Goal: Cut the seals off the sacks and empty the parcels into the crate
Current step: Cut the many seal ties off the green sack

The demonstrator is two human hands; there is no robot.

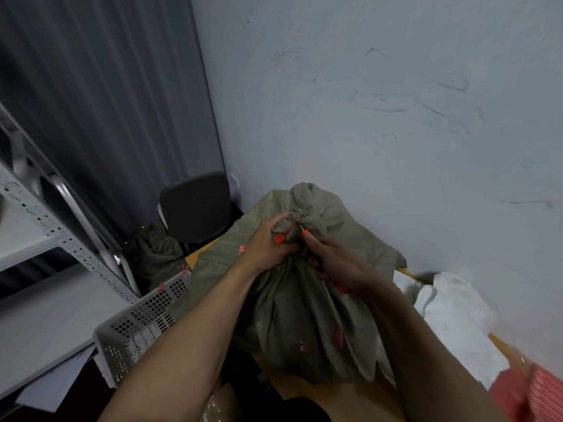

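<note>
In the head view, your left hand [268, 248] is clamped round the gathered neck of the olive-green woven sack [304, 315]. The sack stands upright by the wall, just right of the pale grey perforated plastic crate [137, 327]. Your right hand [338, 266] is curled round an orange-handled cutting tool [304, 235], its tip at the orange plastic seal [285, 234] tied round that neck. A white sack [451, 306] lies further right.
</note>
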